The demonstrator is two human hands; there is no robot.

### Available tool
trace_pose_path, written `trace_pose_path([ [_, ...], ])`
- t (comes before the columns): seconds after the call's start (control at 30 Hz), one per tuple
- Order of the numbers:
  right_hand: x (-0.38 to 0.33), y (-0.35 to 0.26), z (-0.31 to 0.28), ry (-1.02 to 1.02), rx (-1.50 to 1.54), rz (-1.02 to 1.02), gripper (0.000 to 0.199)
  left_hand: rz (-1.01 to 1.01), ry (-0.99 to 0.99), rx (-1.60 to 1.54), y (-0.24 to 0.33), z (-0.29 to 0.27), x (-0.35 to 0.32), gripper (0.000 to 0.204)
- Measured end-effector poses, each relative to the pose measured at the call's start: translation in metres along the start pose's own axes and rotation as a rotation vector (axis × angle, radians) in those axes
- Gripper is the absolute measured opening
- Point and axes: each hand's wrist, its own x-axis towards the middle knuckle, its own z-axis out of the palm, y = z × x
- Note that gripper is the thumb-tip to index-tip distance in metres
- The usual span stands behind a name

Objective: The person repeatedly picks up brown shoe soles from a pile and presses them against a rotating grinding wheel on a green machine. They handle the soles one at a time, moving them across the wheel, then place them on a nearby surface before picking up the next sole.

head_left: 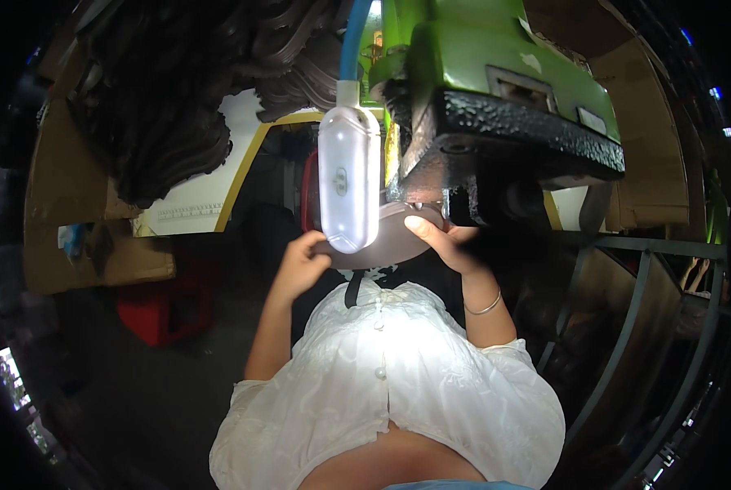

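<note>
A flat, dark grey-brown piece with a rounded edge [394, 237] is held level in front of my body, under the head of a green machine [512, 73]. My right hand [447, 243] grips its right side, thumb laid on top and fingers underneath. At its left edge, my left hand [304, 263] is closed with curled fingers, gripping the rim. A lit white lamp [349, 180] on a blue stem hangs before the piece and covers part of it. Where the piece meets the machine is partly hidden by the black lower housing.
Dark, curved, layered pieces [161, 106] are heaped at the upper left on a white board with a yellow edge [239, 175]. Cardboard [112, 253] stands left, above a red stool-like object [157, 314]. A dark metal rack [627, 318] is at the right.
</note>
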Motion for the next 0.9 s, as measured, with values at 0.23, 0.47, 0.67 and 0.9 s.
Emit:
trace_pose_path([
  [0.23, 0.016, -0.007, -0.003, -0.127, -0.199, -0.079, 0.041, 0.366, -0.097, -0.008, 0.041, 0.078, 0.016, 0.030],
  [0.47, -0.024, 0.033, -0.034, -0.328, -0.014, 0.226, 0.066, 0.353, -0.044, -0.200, 0.096, 0.082, 0.029, 0.016],
  [0.67, -0.092, 0.070, -0.096, -0.085, 0.166, 0.595, 0.026, 0.359, 0.113, -0.305, 0.070, 0.077, 0.019, 0.019],
  [0.9, -0.048, 0.026, -0.115, 0.266, 0.430, 0.134, 0.033, 0.268, 0.090, -0.273, 0.057, 0.058, 0.006, 0.030],
])
